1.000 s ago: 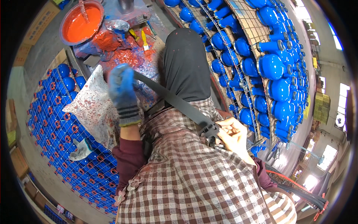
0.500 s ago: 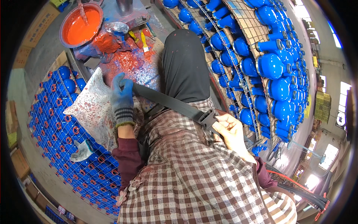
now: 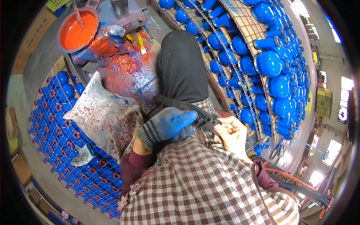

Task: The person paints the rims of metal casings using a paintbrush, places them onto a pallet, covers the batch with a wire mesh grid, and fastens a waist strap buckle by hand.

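A black webbing strap [image 3: 180,104] crosses my lap, running into a black plastic buckle [image 3: 208,123] at my waist. My right hand [image 3: 233,137], bare, pinches the buckle's right side between thumb and fingers. Close to its left is my left hand [image 3: 168,123] in a blue-stained knit glove, fingers curled and thumb pointing right. It appears closed on the strap beside the buckle, though its fingertips are partly hidden. The strap's far stretch bends loosely past the left hand, over my dark-covered knee [image 3: 183,67]. A checked apron [image 3: 195,176] covers my front.
At upper left stand a basin of orange-red paint [image 3: 78,32] and a metal cup [image 3: 120,8], with paintbrushes [image 3: 142,44] nearby. A paint-spotted cloth [image 3: 103,116] lies left. Blue-painted parts fill wire-mesh racks left and right [image 3: 269,63]. A spare glove [image 3: 83,154] rests on the left rack.
My left hand has come right and nearer, from the strap's outstretched end to beside the buckle. The strap has gone from taut to slack and bent. My right hand stays at the buckle.
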`<state>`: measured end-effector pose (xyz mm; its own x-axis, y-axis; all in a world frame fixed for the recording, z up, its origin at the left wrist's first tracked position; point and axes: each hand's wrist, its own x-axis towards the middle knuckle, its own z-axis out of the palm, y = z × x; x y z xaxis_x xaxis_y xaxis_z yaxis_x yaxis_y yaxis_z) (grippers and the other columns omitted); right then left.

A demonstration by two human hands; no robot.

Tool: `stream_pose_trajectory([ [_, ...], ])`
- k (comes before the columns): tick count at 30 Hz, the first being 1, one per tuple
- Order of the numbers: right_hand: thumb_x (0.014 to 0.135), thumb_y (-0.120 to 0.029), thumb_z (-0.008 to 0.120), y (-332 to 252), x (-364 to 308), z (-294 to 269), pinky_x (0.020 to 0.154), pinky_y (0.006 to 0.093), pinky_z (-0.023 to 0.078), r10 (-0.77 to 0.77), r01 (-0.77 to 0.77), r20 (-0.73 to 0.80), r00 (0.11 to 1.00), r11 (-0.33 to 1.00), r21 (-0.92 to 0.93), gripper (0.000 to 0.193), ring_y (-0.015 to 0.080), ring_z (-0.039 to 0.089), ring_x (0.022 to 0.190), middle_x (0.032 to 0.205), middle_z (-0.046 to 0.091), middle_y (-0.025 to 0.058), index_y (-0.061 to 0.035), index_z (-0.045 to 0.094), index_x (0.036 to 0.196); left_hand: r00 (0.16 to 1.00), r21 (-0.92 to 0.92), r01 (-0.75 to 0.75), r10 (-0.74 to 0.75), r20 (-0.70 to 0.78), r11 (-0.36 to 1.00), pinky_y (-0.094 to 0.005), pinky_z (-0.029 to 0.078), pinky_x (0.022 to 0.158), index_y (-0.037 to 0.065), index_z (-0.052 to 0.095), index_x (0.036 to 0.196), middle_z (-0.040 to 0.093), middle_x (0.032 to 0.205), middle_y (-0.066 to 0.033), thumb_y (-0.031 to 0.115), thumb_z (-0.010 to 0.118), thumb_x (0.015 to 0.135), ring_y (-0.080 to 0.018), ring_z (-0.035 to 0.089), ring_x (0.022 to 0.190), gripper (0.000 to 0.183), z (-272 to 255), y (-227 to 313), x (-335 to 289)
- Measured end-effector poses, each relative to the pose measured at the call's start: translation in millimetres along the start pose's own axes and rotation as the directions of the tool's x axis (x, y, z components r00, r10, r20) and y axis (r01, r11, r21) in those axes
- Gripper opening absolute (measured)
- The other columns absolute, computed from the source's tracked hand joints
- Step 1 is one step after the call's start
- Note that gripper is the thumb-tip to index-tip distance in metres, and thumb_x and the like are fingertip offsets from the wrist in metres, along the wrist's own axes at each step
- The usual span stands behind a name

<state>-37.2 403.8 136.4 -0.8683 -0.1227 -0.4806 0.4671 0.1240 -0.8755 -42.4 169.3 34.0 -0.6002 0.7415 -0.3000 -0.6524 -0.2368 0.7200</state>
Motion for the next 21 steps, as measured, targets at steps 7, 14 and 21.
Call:
stream_pose_trajectory([
  [7,0.082,0.006,0.068,-2.3,-6.4,-4.3,0.060,0.0211,0.054,-0.325,0.369,0.192,0.926,0.887,-0.276,0.015,0.0095,0.066,0.067,0.089,0.070,0.0131,0.0058,0.067,0.097,0.898,0.011,-0.352,0.341,-0.277,0.936,-0.0328,0.050,0.088,-0.004,0.056,0.119,0.065,0.106,-0.0116,0.008,0.055,0.091,-0.0207,0.064,0.095,0.030,39.5,-2.3,33.5],
  [14,0.079,0.005,0.070,-3.9,-2.8,-8.6,0.062,0.0245,0.056,-0.427,0.529,0.332,0.841,0.777,-0.342,0.016,0.0157,0.069,0.070,0.092,0.070,0.0158,0.0046,0.068,0.095,0.929,-0.712,-0.370,0.245,-0.277,0.597,-0.0388,0.049,0.083,0.003,0.055,0.121,0.063,0.093,-0.0067,0.023,0.053,0.096,-0.0209,0.062,0.086,0.032,49.0,12.7,27.3],
  [21,0.078,-0.005,0.073,-14.1,5.4,-5.3,0.075,0.0292,0.056,-0.423,0.735,0.611,0.669,0.499,-0.459,0.023,0.0262,0.068,0.090,0.105,0.067,0.0125,-0.0010,0.065,0.100,0.702,-0.523,-0.701,0.340,-0.626,0.485,-0.0227,0.024,0.040,0.010,0.056,0.101,0.026,0.059,0.0068,0.031,0.038,0.103,-0.0057,0.022,0.043,0.027,34.4,37.9,9.6],
])
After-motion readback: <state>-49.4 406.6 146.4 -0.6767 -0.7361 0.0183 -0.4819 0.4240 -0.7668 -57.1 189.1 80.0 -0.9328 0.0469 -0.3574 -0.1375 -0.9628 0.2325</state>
